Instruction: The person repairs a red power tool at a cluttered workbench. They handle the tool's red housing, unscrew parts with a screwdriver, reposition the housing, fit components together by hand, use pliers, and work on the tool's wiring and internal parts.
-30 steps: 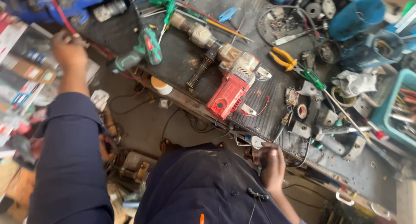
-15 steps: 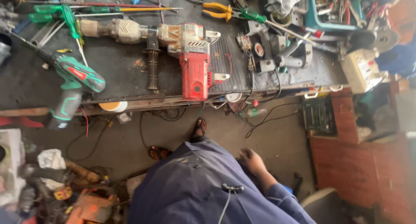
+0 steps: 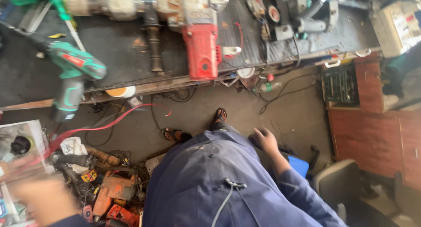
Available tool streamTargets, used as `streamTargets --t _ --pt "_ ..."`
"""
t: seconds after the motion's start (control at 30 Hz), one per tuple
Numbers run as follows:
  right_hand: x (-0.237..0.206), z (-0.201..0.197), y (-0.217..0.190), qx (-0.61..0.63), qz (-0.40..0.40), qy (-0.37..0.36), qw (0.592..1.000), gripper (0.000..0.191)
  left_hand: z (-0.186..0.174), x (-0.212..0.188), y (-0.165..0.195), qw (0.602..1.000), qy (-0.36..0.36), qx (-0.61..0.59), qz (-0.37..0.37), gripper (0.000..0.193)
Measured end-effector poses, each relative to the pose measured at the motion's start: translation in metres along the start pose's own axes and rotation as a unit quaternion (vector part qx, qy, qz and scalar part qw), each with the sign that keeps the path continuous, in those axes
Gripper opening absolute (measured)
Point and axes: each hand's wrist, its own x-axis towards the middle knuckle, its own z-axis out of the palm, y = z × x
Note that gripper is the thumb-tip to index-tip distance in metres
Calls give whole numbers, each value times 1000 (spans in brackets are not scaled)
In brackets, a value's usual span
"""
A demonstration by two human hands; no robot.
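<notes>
Red wire runs from under the bench to the blurred left hand; grip cannot be told. Right hand hangs relaxed, empty, beside the thigh.

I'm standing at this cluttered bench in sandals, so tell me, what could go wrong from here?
1. The green cordless drill overhangs the bench edge; a knock might drop it toward the sandalled feet.
2. Loose cables, including the red wire, trail across the floor near the feet and could trip.
3. The blurred left hand hangs over piled tools; it may snag.
</notes>
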Motion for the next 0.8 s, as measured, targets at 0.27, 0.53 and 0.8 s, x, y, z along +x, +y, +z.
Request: streamTargets --t 0.27,0.53,0.8 --pt "45 55 -115 298 218 -622 691 90 74 -221 -156 787 -185 -37 -587 42" --pt "135 1 -36 590 346 -274 676 37 98 -290 -157 914 -67 -133 -377 21" --pt "190 -144 160 708 437 62 551 31 4 -267 -155 952 128 -212 -177 16"
